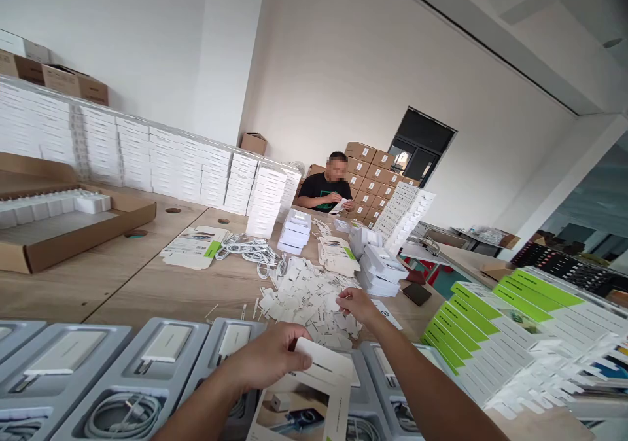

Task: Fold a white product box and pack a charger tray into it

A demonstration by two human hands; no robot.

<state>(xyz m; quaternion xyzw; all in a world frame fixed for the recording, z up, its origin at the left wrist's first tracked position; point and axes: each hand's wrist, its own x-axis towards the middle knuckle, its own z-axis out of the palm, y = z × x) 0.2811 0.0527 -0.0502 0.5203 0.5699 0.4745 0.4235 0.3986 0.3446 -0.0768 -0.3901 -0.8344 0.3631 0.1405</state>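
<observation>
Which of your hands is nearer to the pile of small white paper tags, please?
Right. The right hand touches the pile of tags; the left hand holds a white card short of it.

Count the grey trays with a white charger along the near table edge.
4 clearly show: far-left tray, next tray, third tray, and fourth tray beside the left hand. More probably lie hidden under the arms and the printed sleeve.

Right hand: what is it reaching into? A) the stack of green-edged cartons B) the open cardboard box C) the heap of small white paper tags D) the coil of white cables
C: the right hand has its fingertips at the near edge of the heap of small white paper tags on the wooden table.
</observation>
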